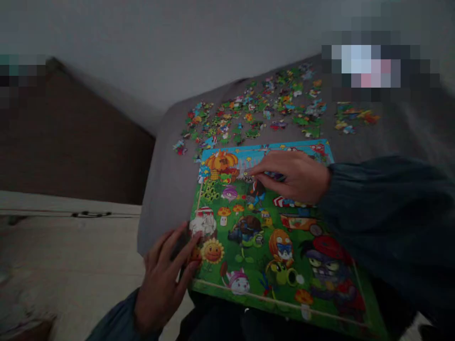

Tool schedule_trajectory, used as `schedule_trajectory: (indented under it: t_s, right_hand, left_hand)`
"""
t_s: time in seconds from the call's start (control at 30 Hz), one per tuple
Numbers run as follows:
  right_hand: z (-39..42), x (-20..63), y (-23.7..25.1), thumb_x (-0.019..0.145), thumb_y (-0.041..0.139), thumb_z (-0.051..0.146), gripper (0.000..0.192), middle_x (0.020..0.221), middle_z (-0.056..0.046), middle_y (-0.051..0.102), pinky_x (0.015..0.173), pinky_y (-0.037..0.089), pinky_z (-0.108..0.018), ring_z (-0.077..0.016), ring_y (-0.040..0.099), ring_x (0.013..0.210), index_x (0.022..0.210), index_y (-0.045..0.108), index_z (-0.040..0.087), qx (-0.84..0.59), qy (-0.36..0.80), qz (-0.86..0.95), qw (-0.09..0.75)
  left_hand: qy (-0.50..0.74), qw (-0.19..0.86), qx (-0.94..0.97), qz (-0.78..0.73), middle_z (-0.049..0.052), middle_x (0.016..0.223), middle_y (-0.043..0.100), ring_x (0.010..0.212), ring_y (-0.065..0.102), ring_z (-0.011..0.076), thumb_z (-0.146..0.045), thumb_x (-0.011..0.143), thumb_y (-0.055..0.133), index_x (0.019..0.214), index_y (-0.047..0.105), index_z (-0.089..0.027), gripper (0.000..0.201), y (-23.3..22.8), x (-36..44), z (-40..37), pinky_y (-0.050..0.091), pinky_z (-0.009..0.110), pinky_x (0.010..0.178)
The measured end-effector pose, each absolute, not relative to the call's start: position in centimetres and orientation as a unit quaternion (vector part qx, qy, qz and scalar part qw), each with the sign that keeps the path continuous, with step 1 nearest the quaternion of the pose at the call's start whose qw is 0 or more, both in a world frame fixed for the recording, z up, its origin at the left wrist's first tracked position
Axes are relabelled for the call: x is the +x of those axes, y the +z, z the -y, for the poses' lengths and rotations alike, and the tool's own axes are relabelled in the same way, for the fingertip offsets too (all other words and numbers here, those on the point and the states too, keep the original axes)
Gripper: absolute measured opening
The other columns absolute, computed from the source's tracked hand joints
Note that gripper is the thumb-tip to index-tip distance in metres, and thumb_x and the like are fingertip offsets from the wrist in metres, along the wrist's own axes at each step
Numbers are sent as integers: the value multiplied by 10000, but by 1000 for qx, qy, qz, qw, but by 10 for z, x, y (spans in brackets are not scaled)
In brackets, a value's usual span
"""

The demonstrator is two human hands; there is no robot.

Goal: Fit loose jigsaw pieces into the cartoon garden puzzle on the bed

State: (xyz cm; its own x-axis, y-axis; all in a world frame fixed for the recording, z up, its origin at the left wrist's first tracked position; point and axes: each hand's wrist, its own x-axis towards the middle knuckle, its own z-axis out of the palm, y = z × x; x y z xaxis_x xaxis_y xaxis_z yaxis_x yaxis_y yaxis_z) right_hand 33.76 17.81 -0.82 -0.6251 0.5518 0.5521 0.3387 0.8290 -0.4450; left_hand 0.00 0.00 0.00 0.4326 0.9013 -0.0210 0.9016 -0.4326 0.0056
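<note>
The right hand [295, 176] pinches a piece [249, 178] on the puzzle [270, 246], near its far edge. The left hand [163, 279], open, presses the puzzle's near-left edge.

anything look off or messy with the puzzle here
Nothing looks damaged. The puzzle board lies askew, overhanging the grey surface toward the person. Loose pieces are scattered beyond it. The left hand touches its edge; the right hand presses on the picture.
</note>
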Motion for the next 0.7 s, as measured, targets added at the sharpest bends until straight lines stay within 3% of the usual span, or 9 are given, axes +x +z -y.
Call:
schedule_trajectory:
  t_s: [0.17, 0.33, 0.5, 0.57, 0.7]
  right_hand:
    - [-177, 338, -7, 955, 525, 179, 218, 866, -74, 744, 778, 558, -330, -185, 680, 811, 1016, 734, 155, -258, 150, 885, 357]
    - [-177, 338, -8, 954, 515, 186, 226, 877, -68, 744, 765, 552, -332, -176, 671, 809, 1034, 726, 170, -265, 160, 886, 346]
    - [-179, 340, -10, 956, 496, 187, 247, 871, -74, 737, 744, 532, -323, -171, 656, 799, 1050, 722, 152, -259, 158, 891, 337]
    - [-179, 340, -11, 956, 492, 190, 249, 877, -72, 736, 751, 523, -316, -168, 654, 808, 1048, 721, 159, -260, 162, 893, 329]
    - [-180, 339, -12, 957, 490, 184, 245, 883, -72, 737, 752, 515, -307, -161, 657, 807, 1038, 718, 151, -260, 175, 888, 337]
  left_hand:
    - [59, -4, 832, -551, 107, 1523, 398, 1374, 384, 331, -257, 994, 465, 1493, 371, -279, 508, 17, -5, -18, 300, 510, 1126]
    - [109, -80, 846, -517, 83, 1493, 446, 1396, 371, 346, -227, 974, 522, 1319, 543, -274, 349, 66, 22, -69, 281, 583, 1152]
    - [80, -22, 895, -439, 8, 1477, 505, 1414, 371, 296, -395, 1007, 459, 1282, 609, -327, 320, 98, 65, -135, 278, 540, 1174]
    - [63, 34, 920, -385, 32, 1389, 585, 1340, 461, 274, -463, 1000, 445, 1262, 632, -282, 369, 101, 80, -168, 332, 496, 1141]
    - [100, 120, 918, -365, 41, 1061, 716, 978, 640, 192, -437, 977, 462, 1131, 690, -208, 359, 82, 97, -228, 488, 351, 925]
